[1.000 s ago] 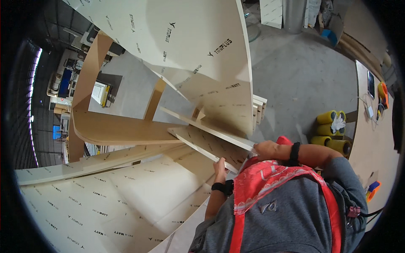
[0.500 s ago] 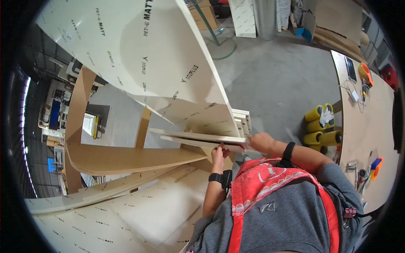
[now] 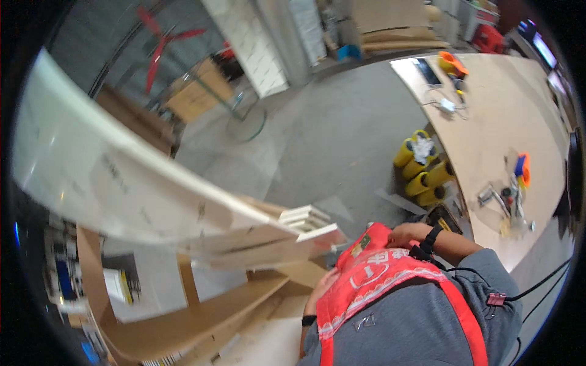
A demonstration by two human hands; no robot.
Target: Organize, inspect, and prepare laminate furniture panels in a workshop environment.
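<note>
My right hand (image 3: 407, 234) is at the upper edge of the red apron (image 3: 366, 271), its fingers curled and partly sunk into the cloth. Whether it holds anything is hidden. Beside the apron's left edge my left hand (image 3: 325, 285) is blurred and mostly covered, so its fingers do not show. Just beyond it lie the ends of white boards (image 3: 320, 236). A large white panel with printed film (image 3: 140, 183) leans across the left, smeared by motion.
A brown curved wooden frame (image 3: 195, 320) stands low on the left. Short white strips (image 3: 302, 216) are stacked behind the panel. On the right, a wooden table (image 3: 500, 122) bears a phone (image 3: 427, 72), tape dispensers and metal tools; yellow rolls (image 3: 421, 177) stand beside it.
My view has swung to the right. My right hand has gone from the board ends to the apron. My left hand has drawn back from under the boards toward my body.
</note>
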